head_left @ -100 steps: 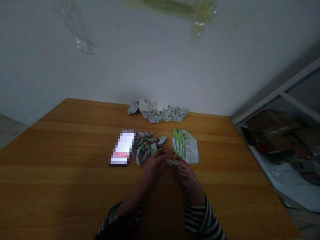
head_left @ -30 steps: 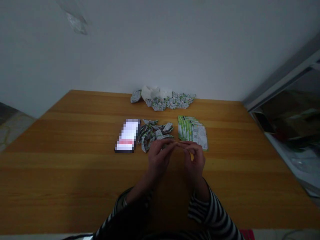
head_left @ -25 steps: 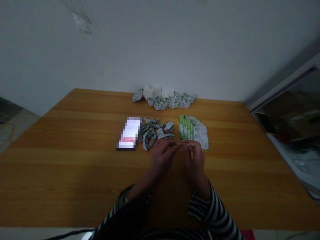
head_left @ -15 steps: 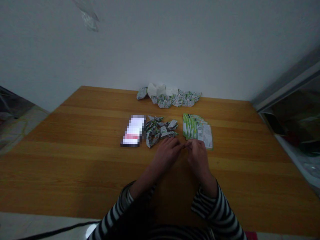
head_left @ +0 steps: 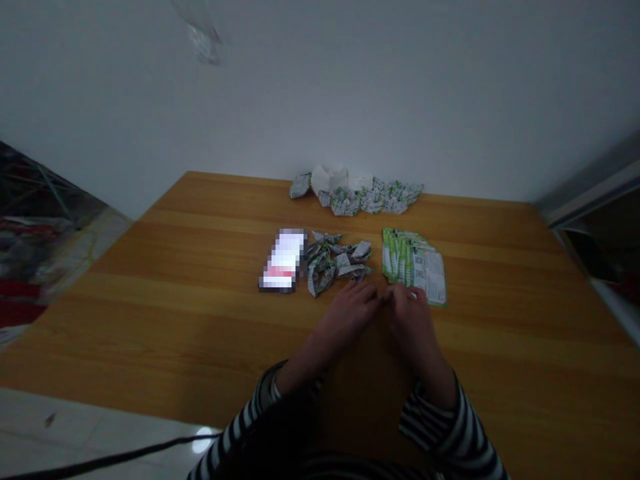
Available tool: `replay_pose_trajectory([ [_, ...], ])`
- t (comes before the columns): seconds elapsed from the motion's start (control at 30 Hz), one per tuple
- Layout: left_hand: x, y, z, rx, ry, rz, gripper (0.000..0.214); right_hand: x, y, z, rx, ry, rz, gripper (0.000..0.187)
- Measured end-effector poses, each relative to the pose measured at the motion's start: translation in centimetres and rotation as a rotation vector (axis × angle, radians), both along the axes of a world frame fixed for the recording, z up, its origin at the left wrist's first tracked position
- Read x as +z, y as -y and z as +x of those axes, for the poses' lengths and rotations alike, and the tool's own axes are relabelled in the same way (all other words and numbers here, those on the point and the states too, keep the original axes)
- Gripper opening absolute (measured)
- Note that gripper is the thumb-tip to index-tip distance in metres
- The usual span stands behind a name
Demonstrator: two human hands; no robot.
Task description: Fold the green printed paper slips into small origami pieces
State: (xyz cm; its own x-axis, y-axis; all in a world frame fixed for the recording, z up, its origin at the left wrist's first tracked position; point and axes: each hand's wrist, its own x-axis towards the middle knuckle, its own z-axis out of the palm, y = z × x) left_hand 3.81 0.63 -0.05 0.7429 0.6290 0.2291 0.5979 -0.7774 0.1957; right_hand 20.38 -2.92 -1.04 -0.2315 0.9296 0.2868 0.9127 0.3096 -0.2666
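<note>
— Hands?
— Left hand (head_left: 347, 317) and right hand (head_left: 413, 320) low over a wooden tabletop (head_left: 500, 347), just in front of the pile of folded paper pieces (head_left: 335, 263). Fingertips (head_left: 376, 297) meeting between them, striped sleeves (head_left: 440, 427) at the wrists.
— Grip?
— Curled, not spread. Pressed close at the tips; whether pinching a small piece, no telling, fingers hiding the spot.
— Around the pile?
— Behind it, a long row of crumpled white and green-printed paper (head_left: 355, 197). To its left, a phone (head_left: 285, 260), screen blurred. To its right, a fanned stack of green-printed leaflets (head_left: 413, 267), nearest the right hand.
— Step in hand?
— By the look of it, fine fingertip folding of one small piece.
— Next move calling for?
— Judging from the pose, more fingertip work before any reach to the pile.
</note>
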Motion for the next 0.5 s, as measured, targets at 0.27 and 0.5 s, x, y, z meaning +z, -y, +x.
replay_pose_trajectory([
  [0.27, 0.2, 0.3, 0.1, 0.002, 0.004, 0.015, 0.013, -0.3, 0.0, -0.3, 0.005, -0.075, 0.001, 0.034],
  [0.5, 0.0, 0.3, 0.2, 0.021, 0.035, 0.049, 0.013, -0.3, 0.1, -1.1, -0.052, -0.175, 0.028, 0.029],
])
